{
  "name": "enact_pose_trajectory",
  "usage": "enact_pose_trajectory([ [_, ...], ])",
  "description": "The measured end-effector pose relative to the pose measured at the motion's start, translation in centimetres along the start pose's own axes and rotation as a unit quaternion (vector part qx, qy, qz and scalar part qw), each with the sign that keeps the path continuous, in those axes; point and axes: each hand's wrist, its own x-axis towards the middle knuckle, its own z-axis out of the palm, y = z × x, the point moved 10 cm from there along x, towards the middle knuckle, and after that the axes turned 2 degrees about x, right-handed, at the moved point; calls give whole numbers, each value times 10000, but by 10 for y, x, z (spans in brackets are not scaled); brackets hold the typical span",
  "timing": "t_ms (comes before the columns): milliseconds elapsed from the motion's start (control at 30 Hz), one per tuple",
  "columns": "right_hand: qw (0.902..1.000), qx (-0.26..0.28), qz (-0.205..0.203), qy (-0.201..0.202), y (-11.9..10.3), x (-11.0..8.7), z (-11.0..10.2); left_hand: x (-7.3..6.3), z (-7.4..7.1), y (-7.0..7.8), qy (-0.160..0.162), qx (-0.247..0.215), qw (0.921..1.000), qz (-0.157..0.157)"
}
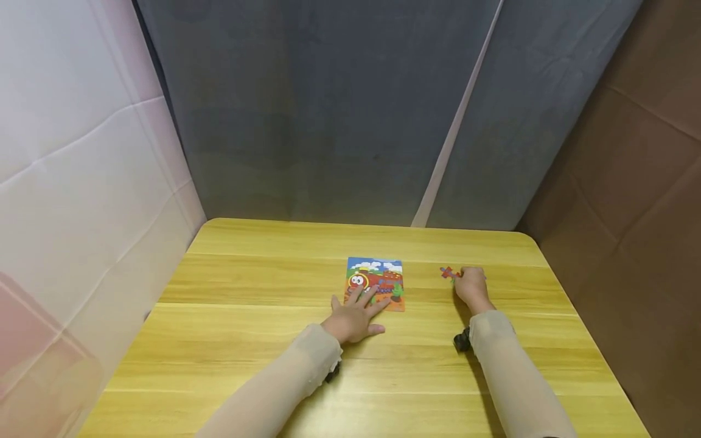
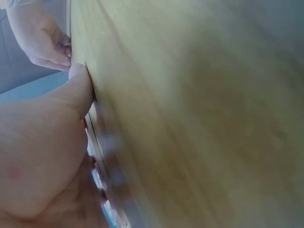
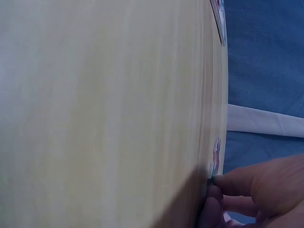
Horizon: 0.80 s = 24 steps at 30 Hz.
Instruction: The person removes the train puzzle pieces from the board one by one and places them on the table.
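Observation:
A small square puzzle (image 1: 378, 267) lies on the table, printed with a red smiling train under a blue sky with clouds. My left hand (image 1: 353, 322) rests with fingers spread over its lower part, covering some of the picture. In the left wrist view that hand (image 2: 42, 147) lies low along the puzzle's edge. To the right, my right hand (image 1: 472, 286) is down at a few loose jigsaw pieces (image 1: 448, 272), red and blue. In the right wrist view, its thumb and fingers pinch a jigsaw piece (image 3: 212, 170) with green on it, just above the wood.
The yellow wooden table (image 1: 246, 292) has rounded far corners. A dark grey curtain (image 1: 328, 121) hangs behind it, a white cloth (image 1: 82, 152) at the left and a brown cloth (image 1: 630, 201) at the right. Black wrist cameras sit under both sleeves.

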Motion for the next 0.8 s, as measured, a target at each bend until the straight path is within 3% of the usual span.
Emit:
enact_pose_trajectory([
  [167,9981,535,259,-179,3,-5,4,-1,-1,1,80,151,9999,13],
  [367,9976,681,99,-118,-4,-10,6,-4,-3,3,158,213,9996,56],
  [500,9969,774,-102,-7,-19,-12,6,-5,-10,2,248,-217,9992,216],
  [600,9963,668,-536,2,-37,-12,9,-6,-18,-1,380,-689,9961,388],
  [800,9874,1034,-962,-710,-64,-23,31,-5,-36,-13,832,-1356,9852,638],
])
